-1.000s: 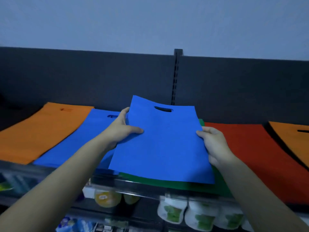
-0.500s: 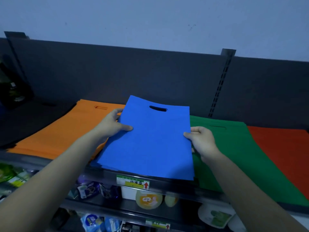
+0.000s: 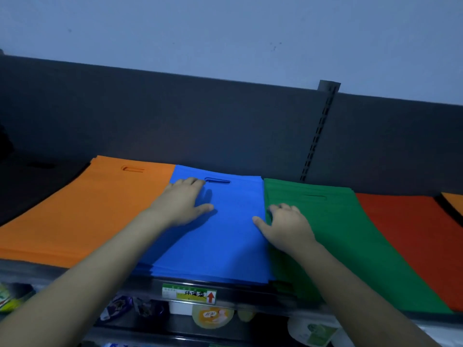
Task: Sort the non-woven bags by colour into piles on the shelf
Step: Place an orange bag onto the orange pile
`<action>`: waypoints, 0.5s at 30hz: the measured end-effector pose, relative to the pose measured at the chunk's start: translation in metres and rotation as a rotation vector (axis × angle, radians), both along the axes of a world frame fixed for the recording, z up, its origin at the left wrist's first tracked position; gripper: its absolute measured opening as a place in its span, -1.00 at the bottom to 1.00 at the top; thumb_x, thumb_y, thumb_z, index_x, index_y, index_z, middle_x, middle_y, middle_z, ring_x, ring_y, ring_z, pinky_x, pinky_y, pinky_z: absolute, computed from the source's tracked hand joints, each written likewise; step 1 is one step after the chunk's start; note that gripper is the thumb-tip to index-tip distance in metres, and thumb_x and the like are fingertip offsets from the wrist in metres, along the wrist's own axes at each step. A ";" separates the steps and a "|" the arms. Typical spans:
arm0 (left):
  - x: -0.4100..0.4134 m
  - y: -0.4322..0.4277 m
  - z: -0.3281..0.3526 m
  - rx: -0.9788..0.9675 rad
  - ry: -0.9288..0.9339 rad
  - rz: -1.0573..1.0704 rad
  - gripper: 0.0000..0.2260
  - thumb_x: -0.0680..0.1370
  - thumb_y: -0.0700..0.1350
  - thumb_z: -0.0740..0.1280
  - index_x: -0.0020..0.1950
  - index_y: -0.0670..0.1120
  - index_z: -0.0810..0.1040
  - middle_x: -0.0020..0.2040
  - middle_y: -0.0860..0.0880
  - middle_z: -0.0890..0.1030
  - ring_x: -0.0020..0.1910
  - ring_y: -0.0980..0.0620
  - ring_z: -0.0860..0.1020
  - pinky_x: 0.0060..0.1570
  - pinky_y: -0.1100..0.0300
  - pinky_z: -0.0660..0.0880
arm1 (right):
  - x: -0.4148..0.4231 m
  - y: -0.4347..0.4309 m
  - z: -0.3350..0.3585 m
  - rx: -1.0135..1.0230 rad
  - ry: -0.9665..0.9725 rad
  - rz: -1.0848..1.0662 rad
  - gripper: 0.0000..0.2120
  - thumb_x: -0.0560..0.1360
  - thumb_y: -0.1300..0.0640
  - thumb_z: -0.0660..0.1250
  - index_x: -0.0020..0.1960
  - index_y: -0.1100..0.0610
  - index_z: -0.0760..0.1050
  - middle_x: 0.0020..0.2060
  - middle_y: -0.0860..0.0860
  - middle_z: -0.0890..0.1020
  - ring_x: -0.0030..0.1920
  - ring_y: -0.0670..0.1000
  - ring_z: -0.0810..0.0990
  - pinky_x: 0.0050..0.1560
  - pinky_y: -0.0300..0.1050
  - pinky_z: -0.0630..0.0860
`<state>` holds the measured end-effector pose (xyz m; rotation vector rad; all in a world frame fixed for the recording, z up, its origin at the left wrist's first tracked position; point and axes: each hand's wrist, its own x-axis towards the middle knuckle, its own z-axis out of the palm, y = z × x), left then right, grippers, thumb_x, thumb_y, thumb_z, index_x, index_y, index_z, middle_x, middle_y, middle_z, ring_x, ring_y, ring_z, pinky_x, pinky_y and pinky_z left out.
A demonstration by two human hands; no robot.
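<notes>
Flat non-woven bags lie in colour piles side by side on the shelf. From left to right there is an orange pile [image 3: 82,211], a blue pile [image 3: 225,241], a green pile [image 3: 350,246] and a red pile [image 3: 421,241]. My left hand [image 3: 181,202] rests flat on the upper left of the blue pile, fingers reaching toward its handle slot. My right hand [image 3: 285,225] lies at the seam between blue and green, thumb on the blue bag and fingers over the green edge.
Another orange bag [image 3: 453,201] shows at the far right. The shelf's front edge carries a price label [image 3: 189,293]. Packaged goods [image 3: 213,316] sit on the lower shelf. A dark back panel with a slotted upright [image 3: 318,136] rises behind the piles.
The blue bag that both hands held up has been laid flat on the blue pile. Both hands now rest on top instead of gripping its sides. The view has shifted left.
</notes>
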<state>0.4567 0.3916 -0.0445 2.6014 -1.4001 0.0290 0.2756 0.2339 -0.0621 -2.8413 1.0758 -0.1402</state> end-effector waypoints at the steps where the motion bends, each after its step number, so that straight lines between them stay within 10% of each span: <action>1: -0.008 -0.008 0.005 -0.002 -0.021 -0.017 -0.35 0.55 0.27 0.21 0.51 -0.07 0.22 0.48 -0.04 0.30 0.41 -0.09 0.30 0.37 0.02 0.24 | -0.007 -0.005 0.005 -0.001 0.003 -0.018 -0.44 0.56 -0.25 0.10 0.35 0.14 0.40 0.25 0.11 0.48 0.29 0.14 0.38 0.25 -0.02 0.37; 15: -0.221 -0.231 0.037 -0.124 -0.132 -0.309 -0.37 0.56 0.31 0.14 0.50 -0.05 0.25 0.48 -0.02 0.30 0.44 -0.07 0.26 0.37 0.01 0.21 | -0.241 -0.176 0.054 0.002 -0.125 -0.315 -0.43 0.54 -0.23 0.19 0.35 0.17 0.38 0.32 0.15 0.43 0.32 0.19 0.37 0.30 0.02 0.36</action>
